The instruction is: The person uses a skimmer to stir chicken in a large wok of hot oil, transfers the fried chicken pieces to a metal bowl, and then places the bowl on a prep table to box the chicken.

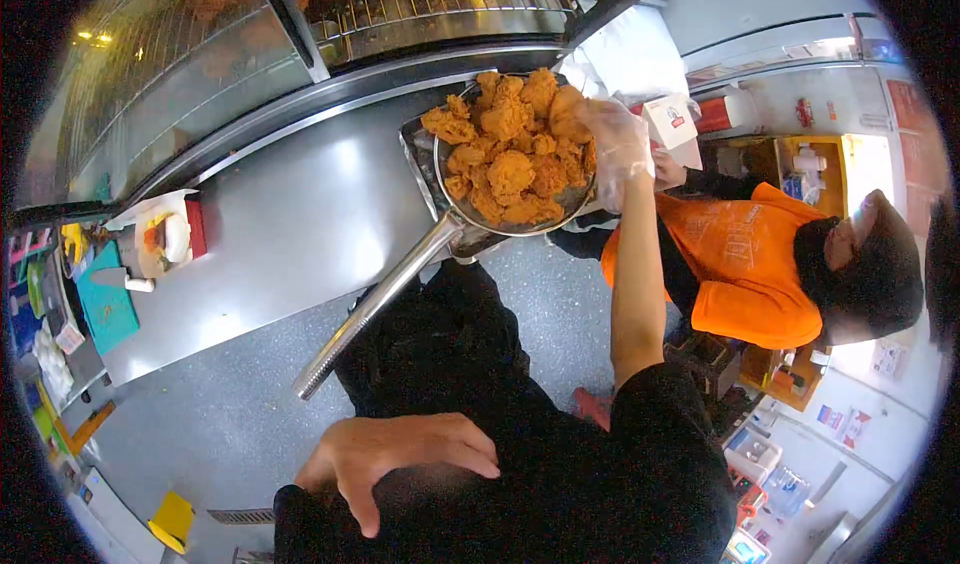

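A round metal strainer [439, 151] with a long steel handle [375, 309] holds a heap of fried chicken pieces [510, 174]. It rests over a dark tray [411, 140] on the steel counter. My right hand [619, 148], in a clear plastic glove, reaches to the strainer's right side. Its fingers meet a chicken piece at the heap's edge; glare on the glove hides whether they grip it. Bare and away from the strainer, my left hand [405, 448] hovers before my dark clothing, thumb and fingers apart, with nothing in it.
A glass-sided display case [442, 24] with chicken on wire racks borders the steel counter [300, 211]. At left lie an open carton [169, 234], a knife [124, 279] and a teal cutting board [109, 301]. A co-worker in an orange shirt [742, 264] stands close at right, one hand by a white box [670, 121].
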Demonstrator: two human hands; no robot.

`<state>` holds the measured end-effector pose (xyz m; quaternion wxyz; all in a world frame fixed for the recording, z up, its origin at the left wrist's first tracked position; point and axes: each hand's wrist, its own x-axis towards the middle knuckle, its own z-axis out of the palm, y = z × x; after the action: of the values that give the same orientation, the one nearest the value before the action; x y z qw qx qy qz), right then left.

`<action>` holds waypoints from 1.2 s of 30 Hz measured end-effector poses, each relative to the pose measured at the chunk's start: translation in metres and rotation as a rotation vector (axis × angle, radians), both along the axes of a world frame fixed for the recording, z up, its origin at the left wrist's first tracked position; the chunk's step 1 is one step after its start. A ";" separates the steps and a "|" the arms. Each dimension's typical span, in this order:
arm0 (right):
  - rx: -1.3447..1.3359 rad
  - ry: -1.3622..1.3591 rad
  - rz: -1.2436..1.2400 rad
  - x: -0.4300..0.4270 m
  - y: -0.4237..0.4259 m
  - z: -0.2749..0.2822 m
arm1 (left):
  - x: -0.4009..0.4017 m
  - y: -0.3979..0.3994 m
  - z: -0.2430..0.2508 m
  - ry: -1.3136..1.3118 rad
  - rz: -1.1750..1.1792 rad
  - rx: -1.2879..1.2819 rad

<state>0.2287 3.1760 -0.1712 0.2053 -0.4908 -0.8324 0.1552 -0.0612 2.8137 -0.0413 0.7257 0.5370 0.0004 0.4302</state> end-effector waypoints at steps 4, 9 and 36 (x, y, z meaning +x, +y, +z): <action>-0.201 0.013 -0.252 -0.041 -0.036 0.015 | -0.005 -0.010 0.001 0.058 0.041 0.028; -0.294 0.666 -0.300 -0.039 -0.037 -0.006 | -0.002 -0.006 -0.005 0.007 0.020 0.024; -0.422 0.799 0.146 -0.092 0.003 0.175 | 0.014 0.014 0.001 0.060 0.127 0.086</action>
<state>0.1372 3.1790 0.0040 0.3943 -0.3635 -0.6706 0.5125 -0.0476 2.8276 -0.0405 0.6729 0.5794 0.0376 0.4584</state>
